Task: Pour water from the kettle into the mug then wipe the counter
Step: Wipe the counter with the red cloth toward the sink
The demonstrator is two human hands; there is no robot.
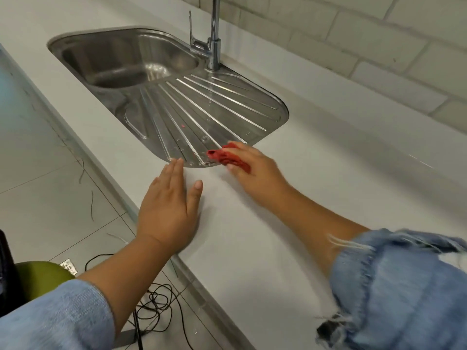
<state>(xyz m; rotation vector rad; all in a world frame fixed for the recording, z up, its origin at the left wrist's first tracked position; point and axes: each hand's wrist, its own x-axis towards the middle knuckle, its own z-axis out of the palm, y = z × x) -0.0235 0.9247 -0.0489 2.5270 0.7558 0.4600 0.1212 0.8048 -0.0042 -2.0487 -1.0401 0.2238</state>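
My right hand (255,170) presses a crumpled red cloth (227,157) onto the white counter (252,248), right at the near corner of the steel draining board (202,109). My left hand (169,210) lies flat on the counter near its front edge, fingers together and pointing at the draining board, holding nothing. Neither a kettle nor a mug is in view.
A steel sink (121,61) with a tall tap (214,34) sits at the back left. A white tiled wall (353,34) runs behind. Below the counter edge are floor tiles, tangled black cables (156,304) and a green seat (43,276).
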